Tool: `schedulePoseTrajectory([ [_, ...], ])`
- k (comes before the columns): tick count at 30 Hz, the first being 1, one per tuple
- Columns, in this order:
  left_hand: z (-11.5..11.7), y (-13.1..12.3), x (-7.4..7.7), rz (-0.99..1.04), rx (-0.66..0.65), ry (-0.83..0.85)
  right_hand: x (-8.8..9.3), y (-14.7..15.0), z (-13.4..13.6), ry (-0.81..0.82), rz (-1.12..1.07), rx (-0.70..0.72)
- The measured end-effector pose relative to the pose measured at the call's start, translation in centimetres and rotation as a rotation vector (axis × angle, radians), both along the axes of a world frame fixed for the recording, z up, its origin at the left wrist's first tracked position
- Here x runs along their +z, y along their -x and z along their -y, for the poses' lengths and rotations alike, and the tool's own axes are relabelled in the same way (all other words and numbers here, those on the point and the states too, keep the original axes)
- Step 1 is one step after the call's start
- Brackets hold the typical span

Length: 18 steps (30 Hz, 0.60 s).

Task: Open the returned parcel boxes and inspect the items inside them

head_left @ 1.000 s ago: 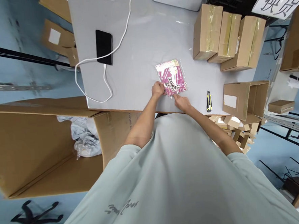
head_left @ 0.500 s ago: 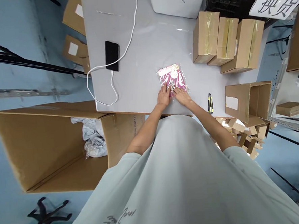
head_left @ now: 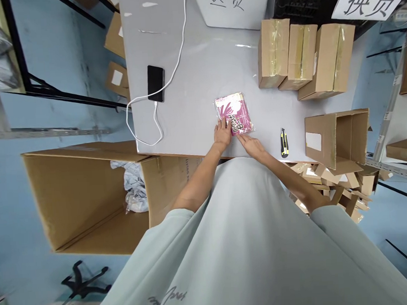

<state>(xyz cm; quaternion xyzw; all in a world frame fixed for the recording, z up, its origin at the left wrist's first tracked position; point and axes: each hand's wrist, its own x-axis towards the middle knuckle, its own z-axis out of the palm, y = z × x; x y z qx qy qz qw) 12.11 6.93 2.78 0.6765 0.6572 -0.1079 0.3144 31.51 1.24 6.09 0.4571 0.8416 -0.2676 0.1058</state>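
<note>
A flat pink and white packet in clear plastic point(head_left: 236, 110) lies on the grey table point(head_left: 194, 111) near its front edge. My left hand point(head_left: 222, 133) rests on the packet's lower left corner, fingers stretched out over it. At the lower edge of the packet, my right hand point(head_left: 252, 146) lies with straight fingers, the tips touching or just beside the plastic. Neither hand is wrapped around anything. To the right of my right hand is a yellow and black box cutter point(head_left: 284, 143).
Three taped cartons point(head_left: 300, 57) stand at the back right, near a black crate point(head_left: 309, 1) and a white bin point(head_left: 232, 5). An open small carton point(head_left: 337, 137) sits at the right edge. A black phone point(head_left: 155, 83) with a white cable lies left; a large open carton point(head_left: 85, 196) stands below.
My right hand has slid off the packet toward its lower edge, uncovering more of the print. My left hand stays on the corner. The camera view has shifted slightly.
</note>
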Motion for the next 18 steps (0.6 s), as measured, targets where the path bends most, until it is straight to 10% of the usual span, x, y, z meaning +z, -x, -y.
schedulePoseTrajectory([
  [9,-0.6,-1.0,0.3,-0.056,-0.012,0.055,-2.1,-1.7,-6.5,-0.051,-0.078,-0.029],
  [18,-0.9,-1.7,-0.7,-0.067,-0.019,0.081,-2.3,-3.8,-2.1,-0.075,-0.056,0.049],
])
